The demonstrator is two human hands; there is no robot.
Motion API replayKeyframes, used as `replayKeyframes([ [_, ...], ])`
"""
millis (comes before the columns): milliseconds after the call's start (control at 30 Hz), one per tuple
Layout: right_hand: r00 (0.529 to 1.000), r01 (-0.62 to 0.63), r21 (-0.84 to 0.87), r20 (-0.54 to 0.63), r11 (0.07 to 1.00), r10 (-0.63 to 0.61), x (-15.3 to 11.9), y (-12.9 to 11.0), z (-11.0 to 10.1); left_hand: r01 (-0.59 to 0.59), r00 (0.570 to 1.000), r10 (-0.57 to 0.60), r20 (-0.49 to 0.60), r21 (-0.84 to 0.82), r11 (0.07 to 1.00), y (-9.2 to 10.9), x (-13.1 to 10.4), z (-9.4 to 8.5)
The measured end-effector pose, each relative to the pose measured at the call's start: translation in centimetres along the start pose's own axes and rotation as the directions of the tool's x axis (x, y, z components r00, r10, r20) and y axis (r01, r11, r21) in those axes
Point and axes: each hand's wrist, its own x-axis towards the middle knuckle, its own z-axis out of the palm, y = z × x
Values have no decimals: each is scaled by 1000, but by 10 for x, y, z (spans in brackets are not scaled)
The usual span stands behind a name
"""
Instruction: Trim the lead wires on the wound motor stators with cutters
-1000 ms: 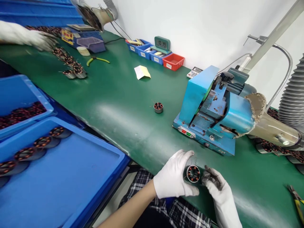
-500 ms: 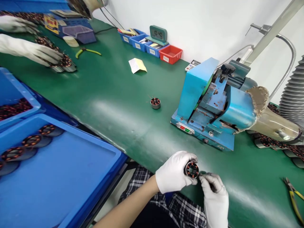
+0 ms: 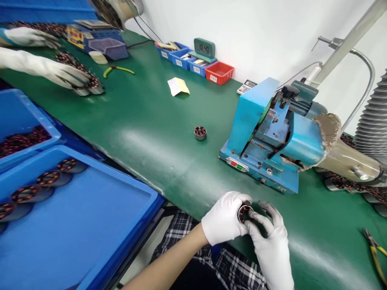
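Note:
Near the table's front edge, my white-gloved left hand (image 3: 226, 219) is wrapped round a motor stator (image 3: 242, 211), a short metal ring with copper windings inside. Its open face points up toward me. My gloved right hand (image 3: 269, 233) reaches in from the right, thumb and forefinger closed on the stator's right side and covering part of its face. The other right fingers are bent and apart from it. Dark smudges mark the right glove's fingertips. Another stator (image 3: 200, 133) stands farther back on the green table, with thin loose wires beside it.
A blue grinding machine (image 3: 263, 141) stands ahead to the right. Pliers (image 3: 375, 251) lie at the far right. A blue tray (image 3: 90, 225) with several stators is at left. A co-worker's gloved hands (image 3: 60, 72) handle stators at the upper left. Small bins (image 3: 219, 73) line the wall.
My right hand has moved left and up from beside the stator onto it, its fingers spreading more. My left hand keeps hold. The view has shifted slightly.

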Motion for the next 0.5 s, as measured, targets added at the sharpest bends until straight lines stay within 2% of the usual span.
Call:
replayKeyframes([
  [100,996,47,-80,-71,996,-53,-9,-7,9,-7,1000,7,-25,16,1000,1,-1,0],
  [233,991,-81,-114,-119,990,68,-19,4,12,22,999,-21,-31,31,999,3,0,-2],
  [367,985,-174,-177,-47,969,168,-19,26,2,38,999,-37,-7,79,996,2,-1,1],
  [433,980,-197,-138,-12,971,197,-17,32,-9,25,997,-16,-82,115,993,7,-6,2],
  [500,981,-185,-24,48,983,186,-14,29,-20,2,963,46,-267,177,984,18,-12,-1],
])
